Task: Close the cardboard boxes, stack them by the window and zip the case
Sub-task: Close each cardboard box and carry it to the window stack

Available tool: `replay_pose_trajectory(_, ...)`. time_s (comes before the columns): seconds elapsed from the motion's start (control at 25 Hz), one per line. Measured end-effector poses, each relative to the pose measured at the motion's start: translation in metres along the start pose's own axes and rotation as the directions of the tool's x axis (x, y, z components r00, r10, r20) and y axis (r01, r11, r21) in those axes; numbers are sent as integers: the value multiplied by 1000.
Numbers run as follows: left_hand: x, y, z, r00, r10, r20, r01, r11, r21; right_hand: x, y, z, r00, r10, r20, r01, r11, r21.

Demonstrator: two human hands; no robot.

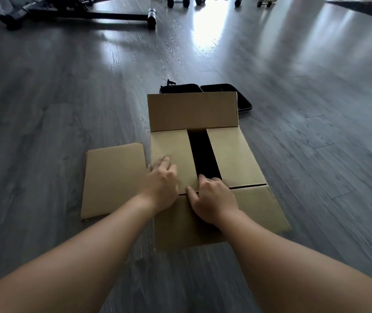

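Observation:
A brown cardboard box (pixel 234 154) sits on the floor in front of me. Its two side flaps are folded in with a dark gap between them, its far flap stands up, and its near flap lies outward toward me. My left hand (pixel 161 184) presses flat on the left side flap. My right hand (pixel 212 199) rests at the near edge of the gap, fingertips curled over the flap edge. A smaller cardboard box (pixel 112 179) lies shut to the left. Behind the big box a black case (pixel 243 102) lies unzipped and spread flat.
Grey wood-grain floor (pixel 316 109) stretches all around. A black exercise machine frame (pixel 78 12) lies at the far left, and several dumbbells (pixel 178 1) line the far edge where light glares on the floor.

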State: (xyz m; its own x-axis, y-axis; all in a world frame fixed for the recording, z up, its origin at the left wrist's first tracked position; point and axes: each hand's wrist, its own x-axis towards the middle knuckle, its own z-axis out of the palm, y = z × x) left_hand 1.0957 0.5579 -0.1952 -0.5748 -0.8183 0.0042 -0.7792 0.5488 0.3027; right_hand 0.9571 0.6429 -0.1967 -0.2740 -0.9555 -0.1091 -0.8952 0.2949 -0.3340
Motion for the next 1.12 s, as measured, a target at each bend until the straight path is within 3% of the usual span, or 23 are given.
replay_pose_trajectory(0.12,-7,12,5,987,115,112,-118,993,23,1,1,4,999,-36,-35,34,997,-71)
replay_pose_trajectory(0.24,-9,9,5,967,138,214,-149,988,39,-3,0,7,994,-57,-91,42,987,-157)
replay_pose_trajectory(0.36,-9,9,1,953,132,271,-150,987,48,-2,10,-2,994,74,-82,-84,988,-132)
replay_pose_trajectory(0.48,-8,13,2,935,150,321,-184,980,78,-5,37,-15,989,111,-93,-131,961,-246)
replay_pose_trajectory(0.64,1,14,2,926,136,353,-185,977,109,-12,69,-29,958,287,-3,-280,930,-237)
replay_pose_trajectory(0.8,7,22,-5,946,237,221,-256,965,64,-10,72,-30,929,369,-4,-354,888,-292)
replay_pose_trajectory(0.96,5,34,-13,948,319,-1,-315,934,166,-5,63,-22,930,366,-15,-351,879,-323)
replay_pose_trajectory(1.12,0,22,-28,847,471,-247,-308,813,494,-6,61,-16,933,359,-18,-349,894,-280)
